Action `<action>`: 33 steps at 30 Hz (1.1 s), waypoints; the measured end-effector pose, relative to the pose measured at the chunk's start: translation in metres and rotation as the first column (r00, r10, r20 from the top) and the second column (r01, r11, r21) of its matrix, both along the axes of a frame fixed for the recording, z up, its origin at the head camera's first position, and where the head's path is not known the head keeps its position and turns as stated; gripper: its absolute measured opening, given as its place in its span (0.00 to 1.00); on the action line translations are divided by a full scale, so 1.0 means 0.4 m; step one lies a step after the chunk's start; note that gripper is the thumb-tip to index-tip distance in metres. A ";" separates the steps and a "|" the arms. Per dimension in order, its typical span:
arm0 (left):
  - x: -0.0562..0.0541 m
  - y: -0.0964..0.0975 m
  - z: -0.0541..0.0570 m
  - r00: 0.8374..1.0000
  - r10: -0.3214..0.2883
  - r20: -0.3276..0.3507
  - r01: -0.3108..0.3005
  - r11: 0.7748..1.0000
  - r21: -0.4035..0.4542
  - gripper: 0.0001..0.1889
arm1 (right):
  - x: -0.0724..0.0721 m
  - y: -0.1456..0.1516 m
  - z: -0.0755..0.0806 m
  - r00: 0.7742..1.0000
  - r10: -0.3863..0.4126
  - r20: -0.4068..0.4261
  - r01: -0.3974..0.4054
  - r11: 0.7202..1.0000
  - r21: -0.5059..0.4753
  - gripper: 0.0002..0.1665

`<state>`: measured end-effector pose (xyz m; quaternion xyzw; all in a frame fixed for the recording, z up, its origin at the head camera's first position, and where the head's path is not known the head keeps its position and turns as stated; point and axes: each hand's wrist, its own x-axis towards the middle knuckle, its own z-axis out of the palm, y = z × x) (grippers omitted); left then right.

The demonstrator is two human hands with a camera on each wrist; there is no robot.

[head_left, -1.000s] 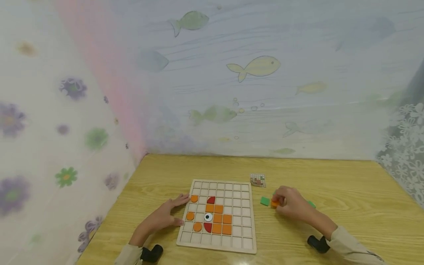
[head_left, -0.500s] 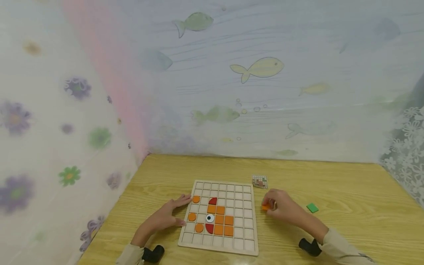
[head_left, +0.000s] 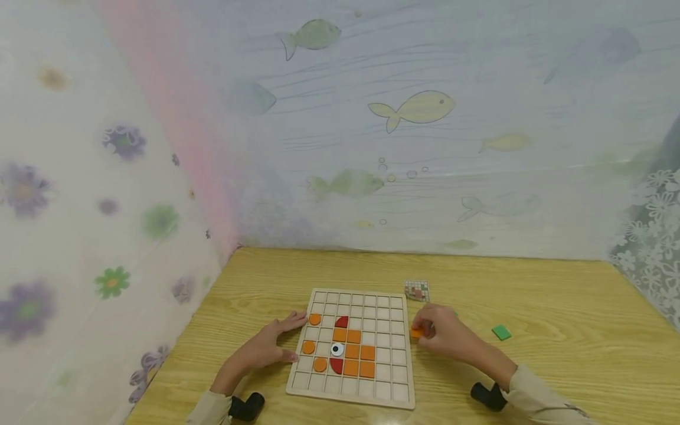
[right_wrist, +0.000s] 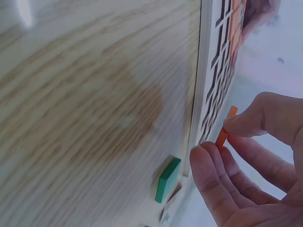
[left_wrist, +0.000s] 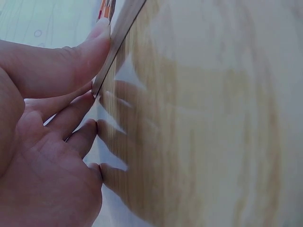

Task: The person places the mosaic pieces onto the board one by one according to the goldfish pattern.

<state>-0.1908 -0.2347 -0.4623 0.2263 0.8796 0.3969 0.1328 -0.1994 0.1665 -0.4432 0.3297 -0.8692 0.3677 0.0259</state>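
On the table lies a wooden grid board (head_left: 390, 392) with orange squares (head_left: 352, 352), orange discs (head_left: 309, 347), red quarter-round pieces (head_left: 342, 322) and a round eye piece (head_left: 337, 349) set in its cells. My left hand (head_left: 260, 348) rests at the board's left edge, thumb and fingers spread and touching it; the left wrist view shows the thumb at the rim. Just off the right edge, my right hand (head_left: 443, 333) pinches an orange tile (right_wrist: 227, 127) between thumb and fingers. In the right wrist view, a green tile (right_wrist: 167, 179) lies on the table beneath that hand.
A small picture card (head_left: 417, 290) with a grid pattern lies beyond the board's top right corner. Another green tile (head_left: 501, 333) sits to the right of my right hand. Patterned walls (head_left: 340, 130) stand behind and to the left of the wooden table (head_left: 558, 307).
My right hand has picked up the orange tile from among the green tiles and carried it left to near the board's right edge. The left hand has stayed at the board.
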 end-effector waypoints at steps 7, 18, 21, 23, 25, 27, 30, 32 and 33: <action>-0.003 0.002 -0.003 1.000 -0.003 0.003 0.003 1.000 -0.013 0.40 | -0.003 -0.023 -0.009 1.000 0.028 0.006 -0.029 1.000 0.011 0.12; 0.003 0.003 0.003 1.000 -0.002 -0.002 0.001 1.000 -0.011 0.40 | -0.013 -0.086 -0.008 0.995 0.077 0.062 -0.078 0.997 0.008 0.09; 0.003 0.003 0.003 1.000 -0.001 -0.004 0.000 1.000 -0.019 0.40 | -0.015 -0.101 -0.008 0.995 0.092 0.049 -0.093 0.996 0.004 0.09; 0.002 0.002 0.002 1.000 0.001 -0.007 -0.002 1.000 -0.025 0.40 | -0.015 -0.109 -0.009 0.994 0.105 0.034 -0.105 0.994 -0.008 0.09; 0.001 0.001 0.002 1.000 0.003 -0.010 -0.003 0.999 -0.032 0.40 | -0.016 -0.116 -0.008 0.993 0.117 0.031 -0.117 0.993 -0.019 0.09; 0.001 0.000 0.002 1.000 -0.001 -0.013 0.000 0.999 -0.032 0.40 | -0.016 -0.123 -0.008 0.992 0.125 0.029 -0.125 0.992 -0.025 0.09; -0.001 0.000 0.001 1.000 -0.011 -0.016 0.010 1.000 -0.023 0.40 | -0.016 -0.132 -0.009 0.991 0.130 0.038 -0.129 0.991 -0.026 0.09; -0.001 0.001 0.001 1.000 -0.011 -0.011 0.011 1.000 -0.016 0.40 | -0.016 -0.137 -0.010 0.991 0.132 0.036 -0.131 0.991 -0.026 0.09; -0.001 0.001 0.000 1.000 -0.010 -0.008 0.010 1.000 -0.014 0.40 | -0.016 -0.140 -0.011 0.991 0.133 0.035 -0.132 0.991 -0.029 0.09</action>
